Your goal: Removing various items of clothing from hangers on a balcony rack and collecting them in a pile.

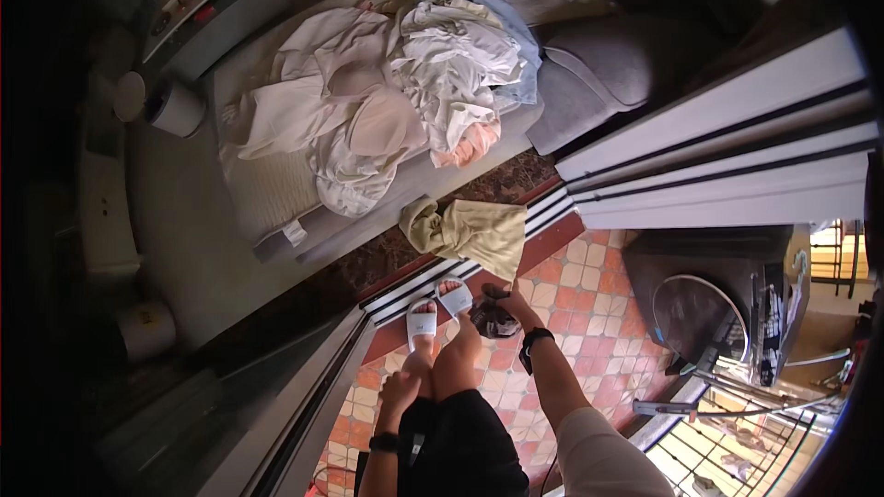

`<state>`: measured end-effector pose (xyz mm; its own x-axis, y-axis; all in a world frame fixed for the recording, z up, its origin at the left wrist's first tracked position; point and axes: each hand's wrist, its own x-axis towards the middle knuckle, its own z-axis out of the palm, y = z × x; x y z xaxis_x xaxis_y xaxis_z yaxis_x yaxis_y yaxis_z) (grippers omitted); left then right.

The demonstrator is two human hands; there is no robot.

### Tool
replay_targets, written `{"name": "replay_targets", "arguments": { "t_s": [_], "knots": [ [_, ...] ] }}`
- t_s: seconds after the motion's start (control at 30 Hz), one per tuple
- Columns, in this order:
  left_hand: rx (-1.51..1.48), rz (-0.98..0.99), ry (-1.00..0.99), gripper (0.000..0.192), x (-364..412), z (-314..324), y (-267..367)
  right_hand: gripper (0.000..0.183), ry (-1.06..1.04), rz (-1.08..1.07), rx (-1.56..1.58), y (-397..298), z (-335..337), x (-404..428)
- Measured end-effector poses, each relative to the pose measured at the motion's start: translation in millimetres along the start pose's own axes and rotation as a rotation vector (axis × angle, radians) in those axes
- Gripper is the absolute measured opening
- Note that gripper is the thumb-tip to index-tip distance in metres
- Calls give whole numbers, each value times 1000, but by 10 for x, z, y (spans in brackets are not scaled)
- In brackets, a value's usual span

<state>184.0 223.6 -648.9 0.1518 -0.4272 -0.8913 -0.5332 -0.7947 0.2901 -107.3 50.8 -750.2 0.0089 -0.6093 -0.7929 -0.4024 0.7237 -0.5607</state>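
My right hand is shut on a corner of an olive-yellow cloth, which stretches away from it over the sliding-door track. A dark, bunched item with pale writing is beside and below that hand; whether the hand also holds it I cannot tell. My left hand is near my left knee, its fingers bent, and whether it holds anything cannot be made out. Beyond the cloth, a heap of white garments lies on a couch, with a beige molded bra cup and a peach cloth.
The door track crosses in front of my white slides. White door panels stand at the right, near a dark cabinet with a round rim against it. A metal window grille is at lower right. A white bin stands left.
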Motion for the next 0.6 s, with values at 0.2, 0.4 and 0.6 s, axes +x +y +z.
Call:
{"name": "replay_targets", "arguments": {
  "t_s": [0.2, 0.4, 0.6],
  "knots": [
    [-111, -208, -245, 114, 284, 104, 100, 114, -194, -77, -155, 60, 873, 2195],
    [-201, 88, -188, 120, 522, 305, 123, 101, 40, 7, -3, 296, 1464, 3420],
    [-183, 93, -74, 116, 544, 251, 53, 57, 108, -54, -180, 144, 1252, 3134]
  ]
}}
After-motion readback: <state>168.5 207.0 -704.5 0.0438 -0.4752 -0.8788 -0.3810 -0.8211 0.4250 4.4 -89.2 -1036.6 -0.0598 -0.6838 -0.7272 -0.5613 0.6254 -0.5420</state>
